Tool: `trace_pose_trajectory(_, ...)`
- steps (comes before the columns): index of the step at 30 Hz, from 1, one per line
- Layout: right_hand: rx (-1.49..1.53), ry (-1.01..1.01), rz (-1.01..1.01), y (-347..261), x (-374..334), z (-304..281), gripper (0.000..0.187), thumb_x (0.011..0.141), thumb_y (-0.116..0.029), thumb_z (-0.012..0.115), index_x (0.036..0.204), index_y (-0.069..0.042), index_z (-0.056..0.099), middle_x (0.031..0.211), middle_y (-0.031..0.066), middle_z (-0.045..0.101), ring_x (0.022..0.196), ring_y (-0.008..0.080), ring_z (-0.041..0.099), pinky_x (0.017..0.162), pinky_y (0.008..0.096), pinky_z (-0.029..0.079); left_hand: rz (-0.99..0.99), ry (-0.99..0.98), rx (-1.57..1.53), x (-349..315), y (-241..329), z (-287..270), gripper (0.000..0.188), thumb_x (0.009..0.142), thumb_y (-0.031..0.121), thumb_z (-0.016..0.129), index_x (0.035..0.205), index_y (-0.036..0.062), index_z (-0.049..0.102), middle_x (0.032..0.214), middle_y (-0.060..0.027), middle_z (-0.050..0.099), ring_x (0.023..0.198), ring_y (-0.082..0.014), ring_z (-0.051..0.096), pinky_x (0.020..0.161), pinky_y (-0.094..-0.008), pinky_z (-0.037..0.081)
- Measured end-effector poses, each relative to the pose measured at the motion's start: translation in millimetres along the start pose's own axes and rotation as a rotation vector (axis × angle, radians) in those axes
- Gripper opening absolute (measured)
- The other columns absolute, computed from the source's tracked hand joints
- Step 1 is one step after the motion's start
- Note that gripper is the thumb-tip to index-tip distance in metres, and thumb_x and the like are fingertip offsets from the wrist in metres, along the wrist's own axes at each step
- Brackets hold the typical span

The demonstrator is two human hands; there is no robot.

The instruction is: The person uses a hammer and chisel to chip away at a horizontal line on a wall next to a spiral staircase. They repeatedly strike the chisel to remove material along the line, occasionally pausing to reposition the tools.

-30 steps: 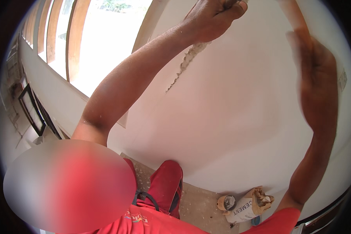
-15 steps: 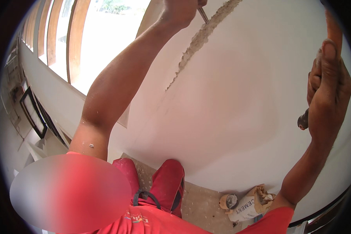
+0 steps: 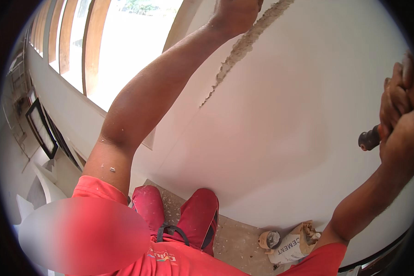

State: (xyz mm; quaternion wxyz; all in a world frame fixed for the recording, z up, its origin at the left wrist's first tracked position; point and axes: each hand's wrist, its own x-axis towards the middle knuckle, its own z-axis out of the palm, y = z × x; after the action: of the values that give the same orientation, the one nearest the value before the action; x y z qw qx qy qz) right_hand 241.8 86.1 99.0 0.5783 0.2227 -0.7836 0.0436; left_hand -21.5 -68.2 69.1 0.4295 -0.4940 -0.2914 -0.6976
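My left hand (image 3: 237,16) is closed at the top edge, beside a rough groove (image 3: 241,48) cut slantwise into the white wall (image 3: 271,124). The thin metal chisel it held a moment ago is now hidden behind the fingers or out of view. At the far right, my right hand (image 3: 400,106) grips a hammer by its handle. Only the black handle end (image 3: 369,139) shows below the fingers; the hammer's head is not in view. This hand is apart from the wall groove.
A torn cement bag (image 3: 292,246) and a small round container (image 3: 269,239) stand on the dusty floor (image 3: 237,234) at the wall's foot. Upper left is a bright window opening with wooden slats (image 3: 93,46). A dark frame (image 3: 41,129) leans at the left.
My right hand has shifted right and is turned differently, with the handle end moving right too. My left hand has moved slightly right along the groove, and the chisel has gone from sight.
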Motion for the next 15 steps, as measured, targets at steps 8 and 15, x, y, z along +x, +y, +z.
trace_pose_trajectory(8,-0.323,-0.281,-0.155,7,20,23,0.047,0.108,-0.042,0.047,0.128,-0.005,0.065,0.096,0.0066,0.067,0.075,0.0126,0.059,0.083,0.0242,0.050,-0.001,-0.014,0.199,-1,1,-2,0.048,0.100,0.028,0.053,0.056,0.0103,0.044,0.050,0.0072,0.036,0.050,-0.0044,0.034,0.045,-0.0331,0.025)
trace_pose_trajectory(15,-0.292,-0.165,-0.150,-9,45,-9,0.047,0.107,-0.042,0.048,0.128,-0.004,0.065,0.098,0.0077,0.068,0.078,0.0144,0.060,0.084,0.0254,0.049,0.021,-0.065,0.065,-4,9,9,0.048,0.100,0.025,0.051,0.056,0.0097,0.042,0.050,0.0074,0.036,0.049,-0.0041,0.035,0.044,-0.0327,0.025)
